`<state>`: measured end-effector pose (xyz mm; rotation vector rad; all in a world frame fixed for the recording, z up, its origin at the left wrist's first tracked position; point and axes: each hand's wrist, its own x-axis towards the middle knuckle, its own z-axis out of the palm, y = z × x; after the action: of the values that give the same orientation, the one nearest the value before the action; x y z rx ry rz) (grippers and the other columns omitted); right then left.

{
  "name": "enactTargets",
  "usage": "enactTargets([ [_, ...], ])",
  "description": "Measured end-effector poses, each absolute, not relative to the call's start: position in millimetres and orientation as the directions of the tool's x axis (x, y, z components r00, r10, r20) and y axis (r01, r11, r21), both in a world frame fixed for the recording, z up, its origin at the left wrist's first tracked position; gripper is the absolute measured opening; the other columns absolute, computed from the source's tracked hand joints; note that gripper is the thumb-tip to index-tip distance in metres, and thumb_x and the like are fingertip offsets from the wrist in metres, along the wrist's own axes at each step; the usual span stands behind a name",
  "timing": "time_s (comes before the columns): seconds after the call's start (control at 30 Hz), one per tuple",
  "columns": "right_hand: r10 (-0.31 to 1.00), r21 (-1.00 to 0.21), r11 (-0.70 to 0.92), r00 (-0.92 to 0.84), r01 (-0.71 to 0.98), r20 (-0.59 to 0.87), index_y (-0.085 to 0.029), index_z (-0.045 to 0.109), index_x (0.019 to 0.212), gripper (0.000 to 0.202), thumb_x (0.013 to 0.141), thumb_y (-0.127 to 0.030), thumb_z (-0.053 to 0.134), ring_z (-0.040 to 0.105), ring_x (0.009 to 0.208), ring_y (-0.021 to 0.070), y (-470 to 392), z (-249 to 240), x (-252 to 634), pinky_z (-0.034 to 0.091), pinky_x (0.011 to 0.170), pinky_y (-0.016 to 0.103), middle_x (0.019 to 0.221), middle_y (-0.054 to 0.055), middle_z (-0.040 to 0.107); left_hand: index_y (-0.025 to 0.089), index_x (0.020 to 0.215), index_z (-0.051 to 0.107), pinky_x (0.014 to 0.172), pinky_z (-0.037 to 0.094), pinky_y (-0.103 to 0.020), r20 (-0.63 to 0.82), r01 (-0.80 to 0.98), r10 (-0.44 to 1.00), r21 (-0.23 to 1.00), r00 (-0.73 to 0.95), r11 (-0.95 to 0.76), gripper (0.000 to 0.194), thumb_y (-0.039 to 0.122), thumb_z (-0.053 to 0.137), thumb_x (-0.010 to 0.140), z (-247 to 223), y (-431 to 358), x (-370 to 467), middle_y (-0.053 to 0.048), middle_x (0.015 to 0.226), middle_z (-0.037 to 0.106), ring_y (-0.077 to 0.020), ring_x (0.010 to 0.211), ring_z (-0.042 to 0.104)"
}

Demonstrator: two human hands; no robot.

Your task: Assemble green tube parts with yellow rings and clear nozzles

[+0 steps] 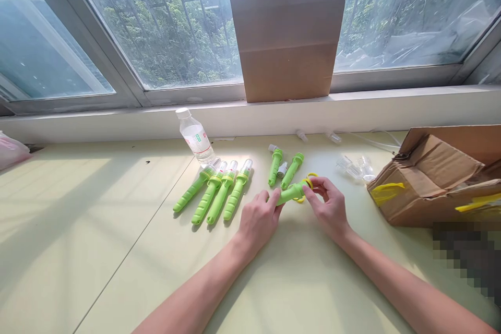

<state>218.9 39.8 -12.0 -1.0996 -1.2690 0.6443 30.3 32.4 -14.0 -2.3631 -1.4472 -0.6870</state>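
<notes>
My left hand [260, 214] is closed around the narrow end of a green plastic handle [290, 194]. At the handle's wide end, the fingers of my right hand [326, 206] pinch a thin yellow ring [309, 181]. Another bit of yellow shows just below the handle, partly hidden. Beyond my hands lie two more green handles, one on the left [275, 167] and one on the right [293, 169], with a small clear-and-white piece [282, 169] between them. Several green sticks with clear tips [221, 193] lie side by side to the left of my left hand.
A water bottle [196, 138] stands behind the green sticks. Clear plastic caps [354, 168] lie right of centre, with smaller ones [333, 137] near the wall. An open cardboard box [415, 203] with yellow strips on it occupies the right side. A window ledge [117, 124] borders the table's back.
</notes>
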Motion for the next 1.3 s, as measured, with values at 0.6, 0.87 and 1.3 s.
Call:
enactTargets([
  [0.6,0.875,-0.89,0.399,0.201,0.219,0.441,-0.023,0.061,0.087,0.024,0.085,-0.044,0.071,0.069,0.078,0.0209,42.2,-13.0,220.5,0.06,0.068,0.036,0.081,0.003,0.069,0.024,0.127,0.064,0.052,0.038,-0.027,0.404,0.921,0.836,-0.045,0.372,-0.388,0.029,0.032,0.053,0.101,-8.7,27.1,32.7,-0.004,0.078,0.064,-0.0186,0.069,0.064],
  [0.87,0.878,-0.895,0.386,0.209,0.226,0.431,-0.022,0.061,0.087,0.028,0.082,-0.046,0.075,0.068,0.076,0.0201,43.0,-14.7,220.5,0.059,0.069,0.036,0.082,0.003,0.068,0.024,0.127,0.064,0.051,0.035,-0.028,0.402,0.92,0.837,-0.038,0.371,-0.39,0.029,0.031,0.053,0.101,-7.9,25.7,33.1,-0.005,0.078,0.063,-0.0189,0.068,0.063],
  [1.3,0.884,-0.894,0.406,0.166,0.188,0.437,-0.024,0.057,0.08,0.02,0.085,-0.037,0.072,0.067,0.077,0.0177,43.1,-14.6,220.4,0.059,0.071,0.033,0.078,-0.001,0.065,0.025,0.128,0.063,0.05,0.037,-0.027,0.38,0.924,0.846,-0.076,0.375,-0.375,0.03,0.031,0.053,0.101,-8.2,24.5,34.0,-0.004,0.079,0.064,-0.0189,0.068,0.063],
])
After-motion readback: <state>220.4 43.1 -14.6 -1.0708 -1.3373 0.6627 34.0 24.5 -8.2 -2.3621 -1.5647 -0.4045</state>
